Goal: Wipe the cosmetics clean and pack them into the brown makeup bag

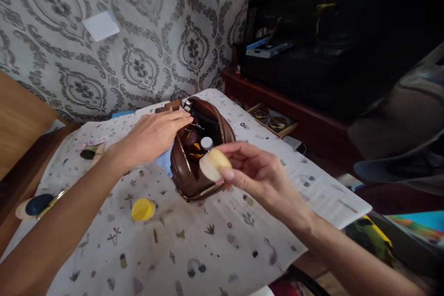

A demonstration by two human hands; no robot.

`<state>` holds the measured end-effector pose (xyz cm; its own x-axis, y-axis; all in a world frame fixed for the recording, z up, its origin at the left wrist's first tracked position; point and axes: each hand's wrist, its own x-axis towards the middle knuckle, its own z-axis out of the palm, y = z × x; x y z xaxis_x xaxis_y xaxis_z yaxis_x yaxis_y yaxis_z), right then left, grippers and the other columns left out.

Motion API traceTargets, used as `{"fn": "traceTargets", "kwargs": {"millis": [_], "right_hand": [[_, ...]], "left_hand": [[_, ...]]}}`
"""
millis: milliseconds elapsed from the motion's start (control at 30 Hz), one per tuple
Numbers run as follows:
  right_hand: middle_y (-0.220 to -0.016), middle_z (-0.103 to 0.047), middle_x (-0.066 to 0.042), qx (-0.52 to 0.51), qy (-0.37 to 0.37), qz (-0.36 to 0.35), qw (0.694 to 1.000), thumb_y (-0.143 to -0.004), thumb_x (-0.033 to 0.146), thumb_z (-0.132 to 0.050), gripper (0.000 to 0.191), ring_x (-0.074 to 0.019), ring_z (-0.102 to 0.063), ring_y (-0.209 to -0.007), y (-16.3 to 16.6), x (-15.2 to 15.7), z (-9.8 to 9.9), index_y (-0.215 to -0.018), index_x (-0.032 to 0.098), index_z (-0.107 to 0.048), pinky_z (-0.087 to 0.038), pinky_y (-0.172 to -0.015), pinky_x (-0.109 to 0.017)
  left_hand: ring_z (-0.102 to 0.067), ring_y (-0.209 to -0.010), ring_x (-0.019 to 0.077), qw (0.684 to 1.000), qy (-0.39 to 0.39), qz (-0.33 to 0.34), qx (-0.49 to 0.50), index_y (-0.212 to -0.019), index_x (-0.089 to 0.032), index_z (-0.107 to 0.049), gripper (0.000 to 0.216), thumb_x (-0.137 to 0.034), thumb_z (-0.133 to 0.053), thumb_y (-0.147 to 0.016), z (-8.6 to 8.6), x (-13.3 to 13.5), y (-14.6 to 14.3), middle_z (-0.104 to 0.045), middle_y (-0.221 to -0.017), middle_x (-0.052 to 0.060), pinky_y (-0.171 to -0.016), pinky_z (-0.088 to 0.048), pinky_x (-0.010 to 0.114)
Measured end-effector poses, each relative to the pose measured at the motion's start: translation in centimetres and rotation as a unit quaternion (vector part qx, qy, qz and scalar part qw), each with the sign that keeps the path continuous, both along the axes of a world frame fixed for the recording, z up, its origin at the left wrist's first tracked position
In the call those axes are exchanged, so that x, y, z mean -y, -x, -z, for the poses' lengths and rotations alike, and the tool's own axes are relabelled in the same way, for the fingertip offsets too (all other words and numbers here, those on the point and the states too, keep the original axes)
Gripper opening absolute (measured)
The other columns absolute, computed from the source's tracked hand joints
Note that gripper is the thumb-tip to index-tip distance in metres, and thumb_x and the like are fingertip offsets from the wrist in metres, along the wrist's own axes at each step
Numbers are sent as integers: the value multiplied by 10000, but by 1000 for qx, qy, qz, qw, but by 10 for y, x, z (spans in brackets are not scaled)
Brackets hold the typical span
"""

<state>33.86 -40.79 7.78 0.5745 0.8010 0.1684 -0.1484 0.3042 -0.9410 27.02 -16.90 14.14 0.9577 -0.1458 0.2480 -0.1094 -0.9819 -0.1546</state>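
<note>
Hands work at an open brown leather pouch (199,157) near the patterned tablecloth's (208,249) far edge. Left hand (152,136) grips its rim; right hand (256,173) pinches a small pale round jar (213,164) just beside it.

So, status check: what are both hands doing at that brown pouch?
Left hand resting on the open brown pouch rim. Right hand pinching a pale round container in front of it. Yellow cap apart on the cloth.
</note>
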Motion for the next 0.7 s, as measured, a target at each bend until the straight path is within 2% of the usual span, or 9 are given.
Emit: {"fn": "traceTargets", "kwargs": {"millis": [133,200,267,367,467,533,633,700], "right_hand": [[-929,-720,-39,40,-7,74,996,-781,386,-828,323,-179,-681,-805,-16,-3,-10,-1019,208,-702,-557,-679,-283],[-937,-700,-32,102,11,89,991,-794,371,-815,317,-182,-676,-834,-23,-9,-12,-1030,197,-696,-540,-699,-281],[-931,-672,-24,204,49,101,973,-832,343,-775,275,-170,-657,-824,-29,-17,-15,-1039,182,-694,-515,-708,-276],[-942,-641,-24,380,116,100,912,-855,263,-723,192,-152,-616,-825,-37,-35,-19,-1015,161,-695,-472,-733,-269],[-915,-636,-29,505,169,56,844,-844,195,-687,99,-149,-594,-826,-41,-57,-26,-928,142,-687,-441,-745,-266],[-858,-647,-39,549,201,11,811,-841,148,-655,32,-155,-602,-809,-41,-71,-31,-859,133,-677,-435,-732,-265],[-793,-671,-67,572,271,-53,772,-824,92,-615,76,-182,-641,-776,-40,-91,-37,-825,124,-684,-450,-686,-271],[-829,-700,-96,575,309,-76,754,-820,87,-607,103,-206,-673,-785,-40,-103,-38,-862,111,-698,-474,-669,-278]], "left_hand": [[-647,-1238,241,1000,26,13,-2,-1336,-261,-635,475,-206,-340,-968,-6,-13,9,-652,-1391,13,-1034,-540,409],[-650,-1241,240,999,45,17,4,-1314,-297,-651,430,-256,-374,-988,-8,-18,13,-663,-1375,-7,-1065,-534,420],[-658,-1233,234,998,64,16,14,-1288,-327,-666,392,-307,-396,-1004,-9,-21,16,-679,-1346,-32,-1079,-533,424],[-658,-1231,217,999,41,18,16,-1308,-290,-665,429,-321,-360,-1009,-9,-21,19,-679,-1355,-30,-1058,-549,406],[-651,-1238,190,1000,4,9,19,-1328,-224,-656,494,-253,-299,-989,-9,-21,21,-667,-1380,-13,-1052,-549,381],[-650,-1240,178,1000,2,1,24,-1328,-213,-657,505,-232,-291,-980,-9,-22,22,-668,-1379,-16,-1068,-538,373],[-655,-1232,180,1000,4,0,30,-1329,-221,-659,505,-236,-301,-974,-8,-27,25,-670,-1374,-21,-1053,-549,378],[-657,-1231,182,999,9,-2,37,-1319,-228,-667,504,-237,-301,-973,-6,-31,26,-676,-1365,-25,-1044,-555,391]]}}
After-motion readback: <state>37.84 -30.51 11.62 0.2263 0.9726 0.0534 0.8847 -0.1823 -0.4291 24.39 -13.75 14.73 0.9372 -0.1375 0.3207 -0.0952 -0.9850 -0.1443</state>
